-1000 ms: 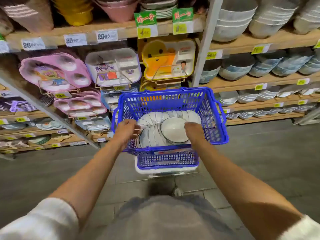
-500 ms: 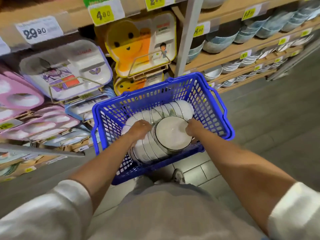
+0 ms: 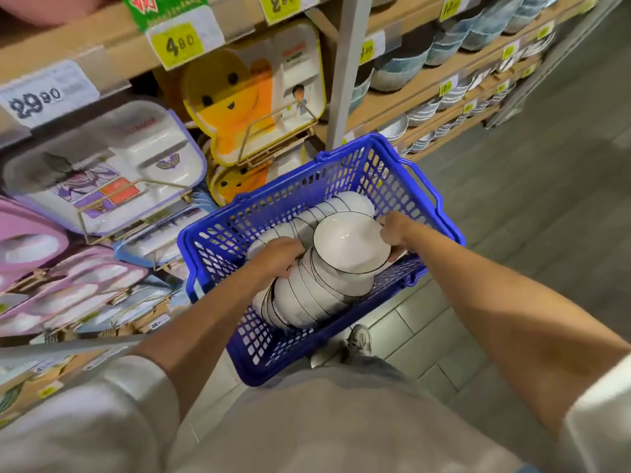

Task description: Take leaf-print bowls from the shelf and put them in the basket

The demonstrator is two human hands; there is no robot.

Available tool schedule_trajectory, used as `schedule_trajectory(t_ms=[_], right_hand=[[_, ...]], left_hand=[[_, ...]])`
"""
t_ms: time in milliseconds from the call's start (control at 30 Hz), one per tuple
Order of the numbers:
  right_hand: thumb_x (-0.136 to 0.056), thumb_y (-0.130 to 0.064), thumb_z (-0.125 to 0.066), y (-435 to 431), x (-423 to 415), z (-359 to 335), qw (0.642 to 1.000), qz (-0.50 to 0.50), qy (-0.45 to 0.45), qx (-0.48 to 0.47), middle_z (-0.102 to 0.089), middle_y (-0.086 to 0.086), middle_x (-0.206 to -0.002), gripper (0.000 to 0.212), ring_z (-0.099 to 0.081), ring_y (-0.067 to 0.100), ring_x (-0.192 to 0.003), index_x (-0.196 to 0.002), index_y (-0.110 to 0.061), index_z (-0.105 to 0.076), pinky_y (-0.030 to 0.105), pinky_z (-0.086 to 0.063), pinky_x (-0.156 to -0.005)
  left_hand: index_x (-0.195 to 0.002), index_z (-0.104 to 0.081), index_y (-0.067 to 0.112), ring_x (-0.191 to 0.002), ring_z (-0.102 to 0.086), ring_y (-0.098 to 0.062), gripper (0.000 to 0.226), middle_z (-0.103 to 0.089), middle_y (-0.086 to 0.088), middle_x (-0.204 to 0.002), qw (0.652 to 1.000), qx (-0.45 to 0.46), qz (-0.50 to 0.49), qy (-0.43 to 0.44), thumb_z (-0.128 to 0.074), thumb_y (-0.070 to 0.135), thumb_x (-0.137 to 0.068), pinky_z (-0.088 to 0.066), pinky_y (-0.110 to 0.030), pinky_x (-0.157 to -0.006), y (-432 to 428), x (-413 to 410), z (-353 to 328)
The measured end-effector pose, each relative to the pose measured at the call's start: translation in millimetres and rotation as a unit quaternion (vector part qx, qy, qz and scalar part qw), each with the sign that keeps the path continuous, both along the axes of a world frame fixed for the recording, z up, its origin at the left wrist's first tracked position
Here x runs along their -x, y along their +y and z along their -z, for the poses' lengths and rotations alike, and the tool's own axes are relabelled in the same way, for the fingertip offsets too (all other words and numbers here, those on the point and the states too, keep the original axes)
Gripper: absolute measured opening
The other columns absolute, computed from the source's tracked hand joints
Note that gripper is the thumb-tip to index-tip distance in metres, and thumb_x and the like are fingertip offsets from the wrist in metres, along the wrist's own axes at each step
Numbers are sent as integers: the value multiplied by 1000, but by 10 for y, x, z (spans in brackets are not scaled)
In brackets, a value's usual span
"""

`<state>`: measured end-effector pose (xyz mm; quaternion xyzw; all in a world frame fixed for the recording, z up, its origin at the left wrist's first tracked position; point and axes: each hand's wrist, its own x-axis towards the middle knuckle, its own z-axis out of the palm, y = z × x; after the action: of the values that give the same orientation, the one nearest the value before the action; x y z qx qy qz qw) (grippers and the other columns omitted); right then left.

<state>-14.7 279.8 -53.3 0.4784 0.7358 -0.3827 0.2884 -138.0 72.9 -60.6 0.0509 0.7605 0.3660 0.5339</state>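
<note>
A blue plastic basket (image 3: 382, 172) sits low in front of me and holds several white bowls with thin dark rims, lying on their sides in nested rows. Both hands grip the nearest stack of bowls (image 3: 345, 247), whose open side faces up at me. My left hand (image 3: 278, 256) curls over the stack's left side. My right hand (image 3: 392, 230) grips the rim on its right side. Any leaf print on the bowls is hidden from this angle.
Wooden shelves (image 3: 423, 83) with blue and white bowls run along the right. Children's divided trays (image 3: 112, 169) in pink, white and yellow (image 3: 239, 107) stand on racks to the left. A grey upright post (image 3: 345, 70) rises behind the basket. Grey tiled floor (image 3: 546, 213) lies to the right.
The view has tilted down and closer to the basket. Both hands have gone from the basket's near rim down onto the stack of bowls inside it.
</note>
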Motion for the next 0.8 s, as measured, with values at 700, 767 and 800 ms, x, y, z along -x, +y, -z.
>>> schedule_trajectory(t_ms=[700, 767, 800], right_hand=[[-98, -18, -48, -309, -23, -1516, 928, 122, 340, 97, -65, -1, -118, 29, -66, 18, -94, -117, -34, -62, 31, -61, -66], [-99, -23, -49, -331, -86, -1519, 876, 183, 422, 147, -71, -7, -111, 24, -67, 11, -96, -116, -30, -64, 24, -58, -64], [-99, -26, -49, -327, -119, -1528, 844, 213, 455, 187, -74, -11, -104, 22, -69, 9, -94, -112, -31, -66, 21, -57, -63]], left_hand=[[-92, -64, 24, -93, -59, -25, 34, -66, -5, -102, 921, -220, -322, 2, -55, 35, -61, -46, -35, -75, 136, -149, -1337], [-96, -65, 24, -90, -62, -24, 32, -68, -2, -97, 912, -252, -325, 1, -55, 33, -66, -49, -34, -74, 202, -201, -1474], [-100, -64, 24, -88, -63, -23, 30, -69, -1, -96, 907, -267, -325, 0, -53, 30, -74, -51, -31, -69, 252, -243, -1534]])
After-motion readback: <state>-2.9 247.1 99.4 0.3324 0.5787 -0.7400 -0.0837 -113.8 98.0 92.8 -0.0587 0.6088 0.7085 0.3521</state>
